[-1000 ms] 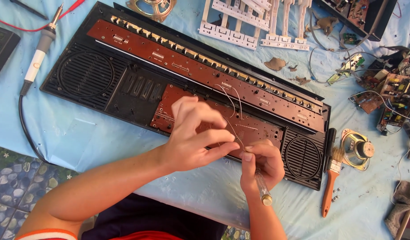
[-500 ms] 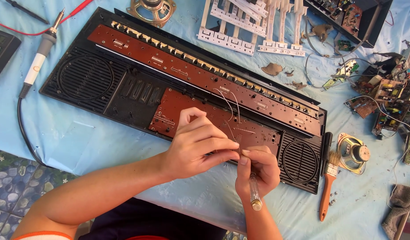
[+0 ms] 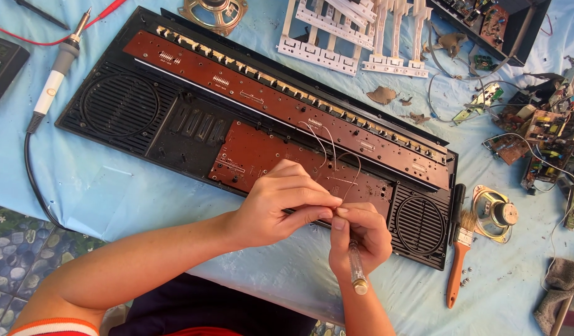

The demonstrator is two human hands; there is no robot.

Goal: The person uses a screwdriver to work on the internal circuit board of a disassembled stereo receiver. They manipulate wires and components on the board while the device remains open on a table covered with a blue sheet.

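Both hands meet over the lower brown circuit board (image 3: 268, 158) of a long black radio chassis (image 3: 175, 124) lying on a pale blue cloth (image 3: 112, 193). Left hand (image 3: 281, 202) — fingers curled in, thumb and forefinger pressed together on a thin white wire (image 3: 355, 171) that loops up from the board. Right hand (image 3: 358, 233) — closed in a loose fist around a clear-handled screwdriver (image 3: 357, 267), its metal butt pointing toward the person; its fingertips touch those of the left hand, and the tip of the tool is hidden between them. Round speaker grilles (image 3: 421, 224) sit at each end of the chassis. Just right of it lie an orange-handled brush (image 3: 458, 261) and a loose speaker (image 3: 495, 214); a soldering iron (image 3: 56, 68) lies at far left.
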